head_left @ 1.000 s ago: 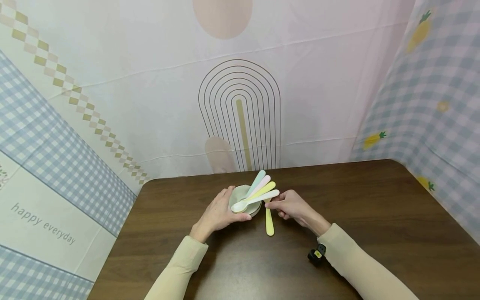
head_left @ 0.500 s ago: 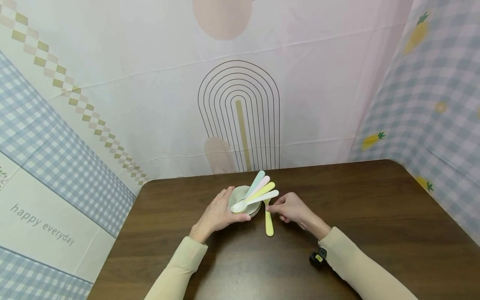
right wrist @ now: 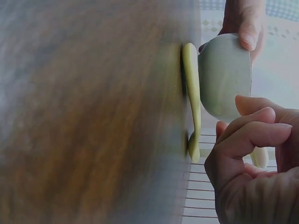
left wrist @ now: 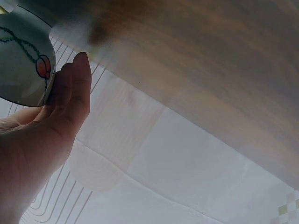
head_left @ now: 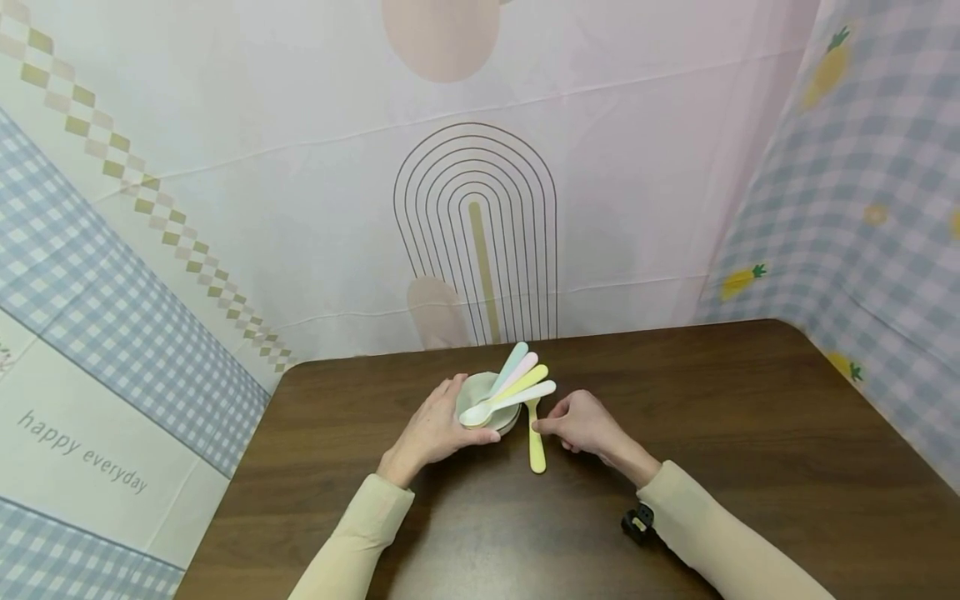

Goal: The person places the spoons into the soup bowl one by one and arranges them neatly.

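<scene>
A black clip (head_left: 636,522) lies nearest the viewer on the dark wooden surface (head_left: 750,417), at about 5 o'clock from the bowl, just beside the right sleeve. Farther in, the right hand (head_left: 585,423), fingers curled, hovers at the yellow spoon (head_left: 536,442) that lies flat on the wood at the bowl's 4 o'clock; whether its fingertips touch the handle cannot be told, and nothing is held in its grip. At 8 o'clock the left hand (head_left: 435,429) cups the side of the pale green bowl (head_left: 480,388) (the left wrist view shows a painted motif on its wall), fingers curved round it. Four spoons (head_left: 517,385) in white, yellow, pink and mint rest in the bowl, handles fanned out past the rim towards 1 o'clock. Judged from here, that overhanging fan is the weak point: a knock from the right hand or a tilt of the bowl could spill the spoons onto the wood.
</scene>
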The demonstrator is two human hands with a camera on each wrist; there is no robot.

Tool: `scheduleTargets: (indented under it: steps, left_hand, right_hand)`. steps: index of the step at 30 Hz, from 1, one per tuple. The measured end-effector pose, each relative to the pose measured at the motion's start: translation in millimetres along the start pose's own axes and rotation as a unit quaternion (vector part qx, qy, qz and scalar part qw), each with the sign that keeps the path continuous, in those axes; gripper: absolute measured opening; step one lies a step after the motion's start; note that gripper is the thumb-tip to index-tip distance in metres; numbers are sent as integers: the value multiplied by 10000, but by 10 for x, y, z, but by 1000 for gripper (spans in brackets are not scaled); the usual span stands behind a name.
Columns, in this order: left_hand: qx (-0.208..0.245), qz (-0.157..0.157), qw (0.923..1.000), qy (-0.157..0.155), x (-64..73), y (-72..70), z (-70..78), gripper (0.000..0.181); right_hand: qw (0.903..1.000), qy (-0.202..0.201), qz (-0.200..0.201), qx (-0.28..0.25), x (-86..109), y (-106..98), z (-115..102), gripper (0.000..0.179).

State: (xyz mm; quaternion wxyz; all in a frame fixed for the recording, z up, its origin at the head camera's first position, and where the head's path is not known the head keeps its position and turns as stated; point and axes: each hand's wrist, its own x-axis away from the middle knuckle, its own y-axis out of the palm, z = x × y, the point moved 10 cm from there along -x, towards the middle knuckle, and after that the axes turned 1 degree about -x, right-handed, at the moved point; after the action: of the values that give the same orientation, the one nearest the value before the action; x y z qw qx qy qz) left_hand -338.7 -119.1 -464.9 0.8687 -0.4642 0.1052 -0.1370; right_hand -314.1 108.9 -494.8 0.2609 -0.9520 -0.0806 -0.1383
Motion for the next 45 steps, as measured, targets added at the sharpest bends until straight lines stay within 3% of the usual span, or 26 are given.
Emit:
scheduleTargets:
  steps: [31,45]
  left_hand:
    - [-31,39,10000,0,-17,-9,-17,113]
    - [-45,13,10000,20,-15,-10,8,112]
  right_hand:
    - [9925,-245,68,1193,13,149,-7,35]
    - [9916,-181,-73,1282,32,215,9,38]
